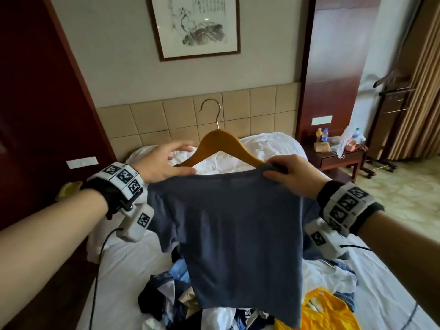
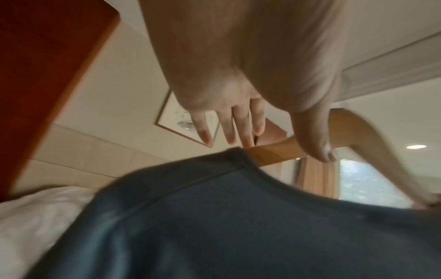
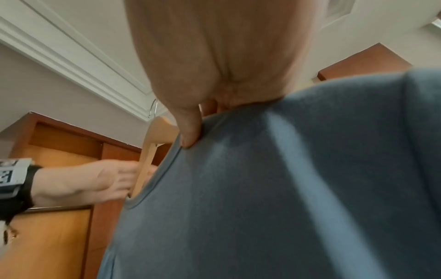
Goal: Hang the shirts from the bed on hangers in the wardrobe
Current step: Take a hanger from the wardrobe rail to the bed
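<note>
I hold a blue-grey T-shirt (image 1: 238,234) up over the bed, with a wooden hanger (image 1: 228,141) with a metal hook partly inside its neck. My right hand (image 1: 285,172) grips the shirt's right shoulder together with the hanger arm under it; in the right wrist view the thumb (image 3: 188,134) presses on the collar of the shirt (image 3: 286,188). My left hand (image 1: 176,160) is at the bare left arm of the hanger (image 2: 274,152), fingers (image 2: 229,130) straight and thumb lying on the wood beside the collar of the shirt (image 2: 238,226).
A heap of mixed clothes (image 1: 176,298) and a yellow bag (image 1: 326,308) lie on the white bed (image 1: 123,270) below the shirt. A nightstand (image 1: 338,160) with bottles stands at the right, a valet stand (image 1: 392,98) by the curtains. Dark red wood panelling (image 1: 35,91) is at the left.
</note>
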Demonstrator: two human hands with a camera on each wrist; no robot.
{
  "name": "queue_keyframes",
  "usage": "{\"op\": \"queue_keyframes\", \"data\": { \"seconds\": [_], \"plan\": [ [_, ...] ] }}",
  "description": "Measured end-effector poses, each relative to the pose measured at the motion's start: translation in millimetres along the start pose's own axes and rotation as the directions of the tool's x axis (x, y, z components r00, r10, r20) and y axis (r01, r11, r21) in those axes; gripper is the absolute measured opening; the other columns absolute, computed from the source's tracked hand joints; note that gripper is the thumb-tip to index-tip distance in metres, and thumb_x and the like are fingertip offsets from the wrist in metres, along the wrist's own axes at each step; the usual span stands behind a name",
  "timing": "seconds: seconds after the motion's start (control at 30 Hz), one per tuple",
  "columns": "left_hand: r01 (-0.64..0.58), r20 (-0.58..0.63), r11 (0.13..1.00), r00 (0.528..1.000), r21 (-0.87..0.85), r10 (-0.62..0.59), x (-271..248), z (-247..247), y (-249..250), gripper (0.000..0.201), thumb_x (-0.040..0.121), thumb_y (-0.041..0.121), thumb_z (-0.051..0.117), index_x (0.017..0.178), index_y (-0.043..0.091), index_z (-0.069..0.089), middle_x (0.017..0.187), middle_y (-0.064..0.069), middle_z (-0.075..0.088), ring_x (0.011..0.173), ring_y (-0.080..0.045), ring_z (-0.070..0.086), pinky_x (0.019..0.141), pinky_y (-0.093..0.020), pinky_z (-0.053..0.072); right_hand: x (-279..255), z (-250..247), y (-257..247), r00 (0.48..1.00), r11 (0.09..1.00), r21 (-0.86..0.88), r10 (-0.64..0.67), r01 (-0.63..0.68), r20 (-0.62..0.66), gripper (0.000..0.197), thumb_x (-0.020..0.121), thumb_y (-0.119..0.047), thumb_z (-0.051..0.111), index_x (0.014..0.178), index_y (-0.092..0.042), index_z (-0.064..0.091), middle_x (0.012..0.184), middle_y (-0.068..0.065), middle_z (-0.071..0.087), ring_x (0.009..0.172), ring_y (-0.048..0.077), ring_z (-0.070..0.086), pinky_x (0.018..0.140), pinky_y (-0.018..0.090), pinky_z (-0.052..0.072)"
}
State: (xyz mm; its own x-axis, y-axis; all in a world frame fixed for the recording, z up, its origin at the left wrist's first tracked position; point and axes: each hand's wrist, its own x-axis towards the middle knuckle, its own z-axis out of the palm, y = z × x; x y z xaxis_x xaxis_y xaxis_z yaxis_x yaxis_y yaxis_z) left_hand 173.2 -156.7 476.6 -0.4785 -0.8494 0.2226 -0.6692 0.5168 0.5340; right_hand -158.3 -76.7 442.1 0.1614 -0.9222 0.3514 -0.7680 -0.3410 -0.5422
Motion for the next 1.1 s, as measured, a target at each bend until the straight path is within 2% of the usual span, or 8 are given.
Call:
{"op": "queue_keyframes", "data": {
  "seconds": [0.1,0.3,0.43,0.53,0.6,0.73,0.93,1.1],
  "plan": [
    [0.103,0.049,0.99,0.993,0.101,-0.108,-17,-5,-31,0.077,0.063,0.081,0.066,0.106,0.018,0.069,0.1,-0.001,0.072,0.097,-0.019,0.066,0.093,-0.043,0.051,6,-4,5,0.999,0.999,0.037,-0.022,0.021,0.039,0.013,0.093,-0.026,0.066,0.103,-0.021,0.072,0.09,-0.001,0.071,0.087,0.017,0.064,0.084,0.033,0.051],
    [0.096,-0.087,0.992,0.992,0.081,-0.089,-37,-1,-34,0.04,0.081,0.045,0.075,0.087,0.006,0.071,0.084,-0.019,0.069,0.08,-0.032,0.064,0.079,-0.048,0.05,24,-1,0,0.992,0.994,0.076,-0.087,0.08,0.096,0.007,0.088,-0.025,0.071,0.094,-0.023,0.075,0.079,-0.001,0.071,0.079,0.016,0.064,0.079,0.035,0.052],
    [0.137,-0.125,0.988,0.984,0.068,-0.128,-60,-28,-40,0.009,0.086,0.021,0.076,0.094,0.017,0.074,0.09,0.006,0.076,0.085,-0.006,0.068,0.082,-0.028,0.052,43,7,-1,0.959,0.992,-0.009,-0.12,0.126,0.256,0.015,0.084,-0.037,0.074,0.074,-0.027,0.071,0.07,-0.007,0.067,0.068,0.004,0.058,0.073,0.027,0.049],
    [0.235,-0.13,0.962,0.967,0.136,-0.218,-93,-50,-41,0.015,0.088,0.018,0.073,0.09,0.032,0.067,0.082,0.046,0.061,0.086,0.024,0.055,0.079,-0.002,0.035,52,31,-19,0.906,0.97,0.039,-0.239,0.241,0.35,0.031,0.087,-0.037,0.072,0.064,-0.024,0.056,0.061,-0.007,0.054,0.061,0.005,0.05,0.063,0.02,0.041],
    [0.331,-0.123,0.939,0.94,0.09,-0.319,-125,-66,-43,0.02,0.09,0.015,0.071,0.089,0.033,0.064,0.077,0.046,0.06,0.082,0.026,0.053,0.077,-0.001,0.034,53,57,-43,0.85,0.935,0.108,-0.351,0.337,0.393,0.036,0.091,-0.037,0.067,0.063,-0.025,0.047,0.058,-0.008,0.046,0.058,0.006,0.045,0.059,0.019,0.036],
    [0.528,-0.261,0.848,0.825,0.039,-0.502,-207,-92,-49,0.012,0.091,0.02,0.07,0.084,0.028,0.065,0.07,0.028,0.065,0.072,0.012,0.058,0.071,-0.018,0.038,53,104,-108,0.812,0.884,0.27,-0.461,0.383,0.359,0.031,0.093,-0.033,0.064,0.068,-0.019,0.052,0.057,-0.009,0.046,0.057,0.005,0.044,0.058,0.022,0.034],
    [0.753,-0.451,0.654,0.609,0.071,-0.652,-348,-129,-58,0.038,0.094,0.033,0.065,0.127,0.016,0.059,0.123,-0.005,0.062,0.121,-0.024,0.055,0.093,-0.03,0.041,26,152,-240,0.67,0.785,0.435,-0.611,0.442,0.421,0.024,0.098,-0.036,0.056,0.078,-0.024,0.061,0.071,-0.004,0.061,0.066,0.01,0.057,0.063,0.027,0.045],
    [0.872,-0.546,0.487,0.429,0.043,-0.72,-496,-154,-40,0.064,0.096,0.034,0.062,0.151,0.018,0.034,0.15,-0.008,0.044,0.137,-0.025,0.043,0.108,-0.033,0.037,-25,196,-367,0.55,0.758,0.451,-0.652,0.471,0.522,0.03,0.101,-0.041,0.049,0.104,-0.014,0.064,0.099,0.006,0.067,0.09,0.022,0.064,0.086,0.045,0.052]
  ]
}}
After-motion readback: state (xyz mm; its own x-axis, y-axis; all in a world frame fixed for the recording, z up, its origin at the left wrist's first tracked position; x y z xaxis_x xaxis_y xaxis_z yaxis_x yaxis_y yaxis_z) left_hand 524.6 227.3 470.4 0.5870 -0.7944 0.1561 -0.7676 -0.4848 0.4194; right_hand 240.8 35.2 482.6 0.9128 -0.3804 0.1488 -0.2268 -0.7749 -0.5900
